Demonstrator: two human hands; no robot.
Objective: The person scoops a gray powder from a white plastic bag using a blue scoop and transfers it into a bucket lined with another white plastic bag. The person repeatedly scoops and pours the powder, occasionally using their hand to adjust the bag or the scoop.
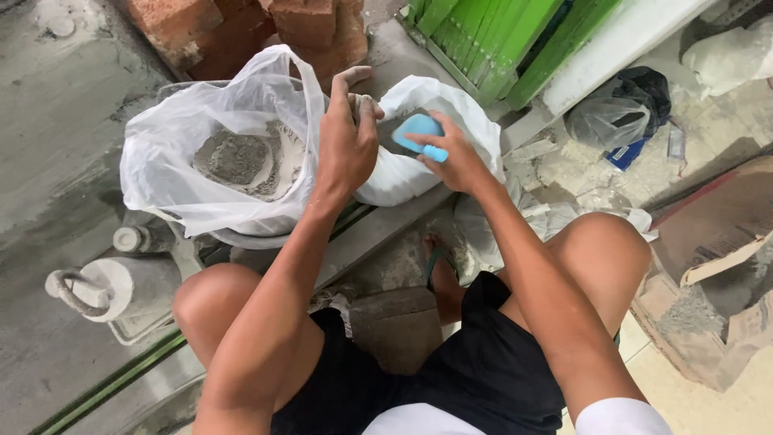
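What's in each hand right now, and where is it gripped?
Right hand grips the blue scoop by its handle end. Left hand pinches the rim of the white bag.

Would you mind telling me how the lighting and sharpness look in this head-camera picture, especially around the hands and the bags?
Head view: soft, even daylight, no hard shadows; the left hand and the right hand holding the blue scoop are fairly sharp; the white plastic bag of grey powder looks bright and slightly washed out on its folds; edges bend a little from the wide lens.

scoop (420, 133) light blue | bags (173, 153) white | powder (241, 161) grey | bricks (241, 28) red
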